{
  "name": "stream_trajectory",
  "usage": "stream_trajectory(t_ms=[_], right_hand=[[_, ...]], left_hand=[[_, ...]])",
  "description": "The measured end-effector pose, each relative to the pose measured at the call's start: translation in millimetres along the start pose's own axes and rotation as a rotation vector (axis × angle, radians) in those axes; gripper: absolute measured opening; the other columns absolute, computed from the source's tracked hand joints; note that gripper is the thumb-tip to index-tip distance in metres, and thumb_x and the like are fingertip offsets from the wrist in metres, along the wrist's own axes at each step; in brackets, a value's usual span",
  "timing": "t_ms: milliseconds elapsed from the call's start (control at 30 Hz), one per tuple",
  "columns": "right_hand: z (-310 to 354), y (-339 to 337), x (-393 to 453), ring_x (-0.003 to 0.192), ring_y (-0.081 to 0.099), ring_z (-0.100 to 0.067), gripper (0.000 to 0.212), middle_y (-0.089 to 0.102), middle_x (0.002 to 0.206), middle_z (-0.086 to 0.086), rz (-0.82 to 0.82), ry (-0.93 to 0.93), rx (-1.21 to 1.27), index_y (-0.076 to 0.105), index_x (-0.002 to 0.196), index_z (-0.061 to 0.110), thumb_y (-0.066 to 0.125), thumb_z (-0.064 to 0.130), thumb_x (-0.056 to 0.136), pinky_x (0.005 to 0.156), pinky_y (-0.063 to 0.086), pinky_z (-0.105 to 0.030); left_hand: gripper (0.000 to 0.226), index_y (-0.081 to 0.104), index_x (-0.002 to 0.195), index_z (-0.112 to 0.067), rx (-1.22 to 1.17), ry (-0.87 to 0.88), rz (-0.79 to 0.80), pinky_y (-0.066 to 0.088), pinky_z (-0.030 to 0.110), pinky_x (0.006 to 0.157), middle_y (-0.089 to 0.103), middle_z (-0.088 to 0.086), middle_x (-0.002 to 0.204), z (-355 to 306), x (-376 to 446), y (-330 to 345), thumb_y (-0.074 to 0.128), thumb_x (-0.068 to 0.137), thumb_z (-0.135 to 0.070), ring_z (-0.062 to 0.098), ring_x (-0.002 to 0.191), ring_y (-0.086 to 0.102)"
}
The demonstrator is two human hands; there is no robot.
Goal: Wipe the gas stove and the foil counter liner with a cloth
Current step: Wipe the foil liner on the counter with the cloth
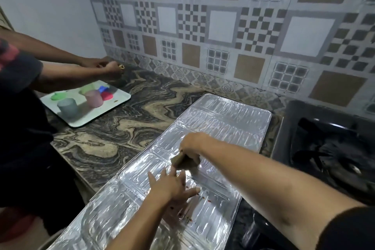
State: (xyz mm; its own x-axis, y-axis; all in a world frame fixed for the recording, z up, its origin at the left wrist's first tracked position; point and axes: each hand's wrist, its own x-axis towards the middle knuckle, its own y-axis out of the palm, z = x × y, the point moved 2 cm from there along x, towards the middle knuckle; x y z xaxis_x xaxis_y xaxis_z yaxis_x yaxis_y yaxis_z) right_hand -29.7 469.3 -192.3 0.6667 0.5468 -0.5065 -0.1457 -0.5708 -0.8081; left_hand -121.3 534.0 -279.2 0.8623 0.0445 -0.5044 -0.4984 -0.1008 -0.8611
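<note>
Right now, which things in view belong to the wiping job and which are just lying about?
In the job: cloth gripped by the right hand; foil liner, steadied by the left hand; gas stove.

Lying about: white tray of coloured cups; another person's hands, busy at the far counter.

no legible txt, no labels, no brands, no nos. anywhere

Shiny embossed foil liner [213, 124], glossy black stove [328, 148]
</note>
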Motion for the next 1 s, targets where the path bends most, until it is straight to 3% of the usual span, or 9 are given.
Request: stream_trajectory(t_ms=[100, 233, 467, 533, 600, 700, 800, 900, 1000], right_hand=[[-1.1, 14.2, 8.6, 0.112, 0.057, -0.027, 0.032, 0.062, 0.120, -0.005, 0.017, -0.040, -0.021, 0.060, 0.120, 0.016, 0.057, 0.014, 0.089, 0.093, 0.049, -0.041], [-21.9, 16.8, -13.8, 0.100, 0.056, -0.024, 0.034, 0.062, 0.110, -0.001, 0.195, -0.024, -0.027, 0.061, 0.118, 0.016, 0.064, 0.022, 0.085, 0.090, 0.048, -0.036], [-38.5, 29.2, -42.6, 0.088, 0.048, -0.020, 0.026, 0.050, 0.082, 0.002, 0.292, 0.090, -0.082, 0.060, 0.116, 0.020, 0.046, 0.025, 0.095, 0.078, 0.041, -0.029], [-39.4, 29.6, -51.3, 0.089, 0.047, -0.020, 0.029, 0.051, 0.087, 0.001, 0.337, 0.093, -0.129, 0.059, 0.121, 0.021, 0.045, 0.026, 0.096, 0.079, 0.039, -0.029], [-37.6, 28.8, -61.2, 0.095, 0.049, -0.022, 0.032, 0.056, 0.105, -0.002, 0.407, 0.076, -0.149, 0.055, 0.127, 0.019, 0.046, 0.024, 0.096, 0.080, 0.038, -0.029], [-36.6, 31.7, -69.5, 0.120, 0.049, -0.026, 0.039, 0.049, 0.136, -0.004, 0.456, 0.081, -0.165, 0.048, 0.134, 0.019, 0.049, 0.023, 0.095, 0.085, 0.038, -0.031], [-41.5, 21.3, -82.9, 0.114, 0.050, -0.028, 0.039, 0.051, 0.129, -0.011, 0.459, 0.128, -0.151, 0.048, 0.135, 0.013, 0.046, 0.021, 0.097, 0.092, 0.039, -0.034], [-56.7, 3.0, -86.4, 0.097, 0.051, -0.027, 0.028, 0.055, 0.115, -0.010, 0.422, 0.208, -0.060, 0.058, 0.119, 0.017, 0.043, 0.019, 0.095, 0.081, 0.039, -0.031], [-70.7, -14.1, -75.7, 0.089, 0.054, -0.026, 0.017, 0.061, 0.108, -0.005, 0.238, 0.252, 0.024, 0.059, 0.091, 0.018, 0.042, 0.016, 0.089, 0.084, 0.047, -0.034]], left_hand=[[0.086, 0.023, 0.151, -0.031, 0.018, -0.014, 0.011, -0.004, 0.072, 0.107, -0.003, 0.003, 0.163, -2.1, 2.2, -2.9, 0.027, 0.082, -0.082, 0.034, 0.149, 0.000], [0.090, 0.012, 0.154, -0.031, 0.036, -0.003, -0.016, -0.006, 0.071, 0.106, -0.010, 0.005, 0.162, -5.3, 2.6, -1.5, 0.027, 0.082, -0.082, 0.033, 0.149, -0.003], [0.099, 0.003, 0.155, -0.025, 0.058, 0.024, -0.043, -0.009, 0.070, 0.108, -0.010, 0.009, 0.161, -17.9, 14.2, -5.6, 0.029, 0.079, -0.084, 0.036, 0.148, -0.003], [0.101, 0.004, 0.155, -0.025, 0.053, 0.028, -0.066, -0.010, 0.069, 0.109, -0.008, 0.010, 0.162, -20.9, 17.5, -4.6, 0.029, 0.078, -0.085, 0.037, 0.148, -0.002], [0.104, 0.005, 0.155, -0.023, 0.046, 0.025, -0.078, -0.010, 0.069, 0.108, -0.008, 0.011, 0.162, -23.2, 20.3, -3.4, 0.030, 0.076, -0.086, 0.038, 0.148, -0.001], [0.107, 0.003, 0.155, -0.023, 0.052, 0.013, -0.072, -0.009, 0.069, 0.108, -0.008, 0.011, 0.162, -26.3, 22.2, -3.0, 0.027, 0.074, -0.089, 0.037, 0.148, 0.000], [0.108, 0.004, 0.155, -0.022, 0.025, 0.003, -0.068, -0.009, 0.069, 0.109, -0.008, 0.011, 0.162, -29.3, 21.5, -5.3, 0.028, 0.074, -0.089, 0.038, 0.148, 0.000], [0.103, 0.006, 0.155, -0.024, -0.066, 0.037, -0.042, -0.009, 0.070, 0.109, -0.009, 0.009, 0.162, -25.8, 16.6, -10.0, 0.031, 0.076, -0.086, 0.035, 0.148, -0.003], [0.096, 0.002, 0.155, -0.027, -0.155, 0.085, -0.112, -0.008, 0.066, 0.112, -0.011, 0.006, 0.162, -11.7, 4.3, -14.4, 0.035, 0.082, -0.079, 0.031, 0.149, -0.005]])
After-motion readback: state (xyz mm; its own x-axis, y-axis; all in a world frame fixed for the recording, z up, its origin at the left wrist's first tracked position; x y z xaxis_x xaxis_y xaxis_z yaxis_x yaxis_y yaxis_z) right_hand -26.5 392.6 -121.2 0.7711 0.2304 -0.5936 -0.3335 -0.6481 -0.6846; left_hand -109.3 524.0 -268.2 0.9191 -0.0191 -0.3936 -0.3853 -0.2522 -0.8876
